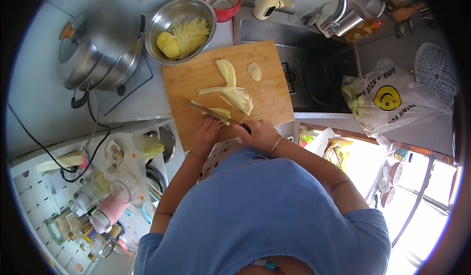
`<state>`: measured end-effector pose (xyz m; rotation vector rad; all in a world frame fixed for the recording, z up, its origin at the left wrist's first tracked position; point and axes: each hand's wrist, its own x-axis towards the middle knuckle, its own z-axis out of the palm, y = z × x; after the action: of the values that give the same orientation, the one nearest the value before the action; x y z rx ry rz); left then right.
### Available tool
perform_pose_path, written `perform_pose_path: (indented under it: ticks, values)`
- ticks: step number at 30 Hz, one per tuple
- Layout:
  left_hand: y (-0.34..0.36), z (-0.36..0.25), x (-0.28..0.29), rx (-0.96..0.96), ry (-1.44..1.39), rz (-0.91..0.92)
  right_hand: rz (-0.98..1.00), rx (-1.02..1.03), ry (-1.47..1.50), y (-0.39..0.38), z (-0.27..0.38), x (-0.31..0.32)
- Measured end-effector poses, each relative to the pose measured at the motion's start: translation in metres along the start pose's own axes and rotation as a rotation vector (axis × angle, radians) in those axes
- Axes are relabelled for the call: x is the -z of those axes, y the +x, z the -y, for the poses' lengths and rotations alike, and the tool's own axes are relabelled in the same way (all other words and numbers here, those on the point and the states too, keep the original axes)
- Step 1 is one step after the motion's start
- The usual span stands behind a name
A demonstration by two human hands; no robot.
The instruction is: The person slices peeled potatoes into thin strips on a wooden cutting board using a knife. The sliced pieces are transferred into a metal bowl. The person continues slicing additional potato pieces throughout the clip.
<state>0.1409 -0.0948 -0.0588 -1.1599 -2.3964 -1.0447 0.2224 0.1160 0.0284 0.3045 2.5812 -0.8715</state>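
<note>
My right hand [261,134] grips the dark handle of a kitchen knife [215,113], its blade pointing to the far left. The blade lies across a small stack of pale yellow potato slices [221,111] near the front of a wooden cutting board [274,88]. Close by the blade, my left hand [205,131] has its fingers bent down on the near side of that stack; the fingertips are partly hidden. Just beyond the knife is a pile of cut potato strips [239,100]. Farther back lie a long potato slice [225,72] and a smaller round slice [254,71].
Behind the board stands a steel bowl [152,35] with potato strips and a peeled potato, beside a red bowl [230,14] holding a white spoon. A steamer pot [105,71] is at left. To the right are a sink [314,74] and a plastic bag [387,96].
</note>
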Motion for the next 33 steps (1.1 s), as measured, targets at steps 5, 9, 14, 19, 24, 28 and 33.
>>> perform_pose_path:
  ticks: [5, 9, 14, 19, 24, 28, 33]
  values:
    - [0.003, -0.003, 0.003, 0.033, -0.045, 0.005, -0.012, -0.003, -0.031, 0.004, -0.002, -0.009]
    - [0.002, 0.000, 0.002, 0.018, -0.064, 0.021, 0.035, 0.016, 0.041, 0.004, -0.006, -0.005]
    - [-0.001, 0.003, 0.000, 0.013, -0.043, 0.001, 0.100, -0.006, 0.112, -0.009, -0.002, 0.010]
    - [-0.004, 0.003, 0.000, 0.021, -0.046, 0.016, 0.137, -0.021, 0.126, -0.009, -0.003, 0.015]
    - [-0.001, 0.001, 0.001, 0.049, -0.076, 0.029, 0.123, 0.114, 0.047, 0.012, -0.020, -0.011]
    - [0.001, 0.003, 0.003, 0.026, -0.062, 0.009, 0.119, 0.055, 0.152, 0.012, -0.003, 0.000]
    - [-0.004, 0.004, -0.003, 0.017, -0.040, -0.016, 0.187, 0.011, 0.149, -0.011, 0.004, 0.021]
